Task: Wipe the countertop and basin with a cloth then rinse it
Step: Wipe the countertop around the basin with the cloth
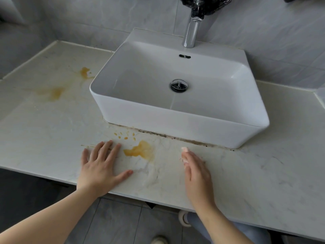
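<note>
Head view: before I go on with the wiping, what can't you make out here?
- Faucet: its top is cut off by the upper edge and wrapped in black plastic; handle unseen.
- Cloth: none clearly visible. Something pale under the right hand is mostly covered by its fingers.
- Second basin: cut off by the right edge.
- Countertop: its left and right ends run out of frame.
- Left hand lies flat; nothing shows beneath it.

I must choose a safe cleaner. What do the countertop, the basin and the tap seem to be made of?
Countertop: pale stone or a marble-look slab, judging by the grey veins; matte.
Basin: probably glazed ceramic; white, smooth, glossy with soft reflections.
Tap: chromed metal, by its mirror-like shine.
</note>
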Motion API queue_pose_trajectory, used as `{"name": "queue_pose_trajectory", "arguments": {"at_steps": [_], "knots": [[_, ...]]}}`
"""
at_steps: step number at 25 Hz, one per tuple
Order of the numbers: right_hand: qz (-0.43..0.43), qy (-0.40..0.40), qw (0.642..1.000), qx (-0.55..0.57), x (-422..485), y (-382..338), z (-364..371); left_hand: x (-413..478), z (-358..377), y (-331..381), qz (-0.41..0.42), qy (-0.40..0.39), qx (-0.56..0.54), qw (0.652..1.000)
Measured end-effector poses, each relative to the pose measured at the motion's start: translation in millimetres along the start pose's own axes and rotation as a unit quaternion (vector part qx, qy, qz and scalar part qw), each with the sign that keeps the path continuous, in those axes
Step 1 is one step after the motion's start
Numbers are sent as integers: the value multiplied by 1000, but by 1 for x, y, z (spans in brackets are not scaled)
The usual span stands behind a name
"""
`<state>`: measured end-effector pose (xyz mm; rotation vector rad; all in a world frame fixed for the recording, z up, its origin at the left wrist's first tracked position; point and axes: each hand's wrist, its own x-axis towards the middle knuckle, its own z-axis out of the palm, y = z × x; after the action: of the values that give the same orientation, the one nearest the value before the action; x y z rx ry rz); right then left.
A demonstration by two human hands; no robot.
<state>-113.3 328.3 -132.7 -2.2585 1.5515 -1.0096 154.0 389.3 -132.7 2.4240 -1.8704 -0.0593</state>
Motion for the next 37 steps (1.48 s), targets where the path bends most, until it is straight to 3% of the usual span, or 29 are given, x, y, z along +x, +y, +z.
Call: {"name": "queue_pose_trajectory", "arguments": {"at_steps": [3, 6, 12, 14, 19, 21, 23, 26, 30, 35, 37], "knots": [[-84, -32, 993, 73, -17, -44, 7, 1, 1, -1, 1, -3, -2, 1000], [-231, -107, 965, -56, -45, -74, 38, 0, 2, -1, 4, -4, -5, 1000], [-151, -131, 961, -192, 20, -29, 47, 0, 1, -1, 5, 0, 2, 1000], [-151, -124, 970, -143, 27, -15, 40, 0, 1, -1, 6, 4, 0, 1000], [-30, 14, 995, -98, 12, 19, 13, 0, 2, -1, 6, 4, 0, 1000], [-52, 25, 997, -47, 20, 6, 27, 0, 2, -1, 7, 2, 0, 1000], [-98, -16, 994, -45, 37, -18, 47, 0, 2, -1, 7, 5, 2, 1000], [-139, -92, 974, -154, 52, -29, 63, 0, 2, -1, 8, 4, 8, 1000], [-115, -129, 967, -189, 43, 6, 40, 1, 2, -1, 9, 5, 12, 1000], [-69, -38, 992, -96, 36, 51, -10, 0, 1, -1, 3, 5, 14, 1000], [-8, -3, 988, -155, 30, 67, -29, 1, 2, -1, 4, 7, 17, 1000]]}}
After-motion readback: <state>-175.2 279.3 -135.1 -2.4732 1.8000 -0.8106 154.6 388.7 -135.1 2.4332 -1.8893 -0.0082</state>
